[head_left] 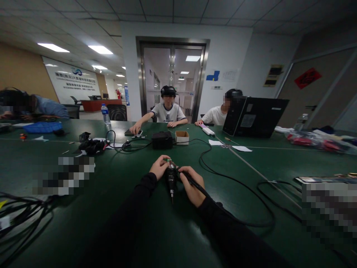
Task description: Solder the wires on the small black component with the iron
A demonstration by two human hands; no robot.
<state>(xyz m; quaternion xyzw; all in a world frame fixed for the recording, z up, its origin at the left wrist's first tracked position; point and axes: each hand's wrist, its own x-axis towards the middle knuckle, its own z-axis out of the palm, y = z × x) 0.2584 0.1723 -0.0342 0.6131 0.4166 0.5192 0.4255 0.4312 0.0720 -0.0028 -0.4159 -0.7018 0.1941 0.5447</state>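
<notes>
On the green table in front of me, a black tapered tool with a thin metal tip points towards me, between my hands. My left hand is closed at its far end, the fingertips pinching a small green piece, perhaps a circuit board. My right hand wraps round a black corded pen-shaped tool, its front end close to the green piece. Its exact kind is unclear. From it a black cable passes over my right wrist and loops across the table.
Beyond my hands stand a black box and a small open carton. Black cables lie tangled at left. A water bottle, a blue tray and a large black case stand farther off. Other people sit around the table.
</notes>
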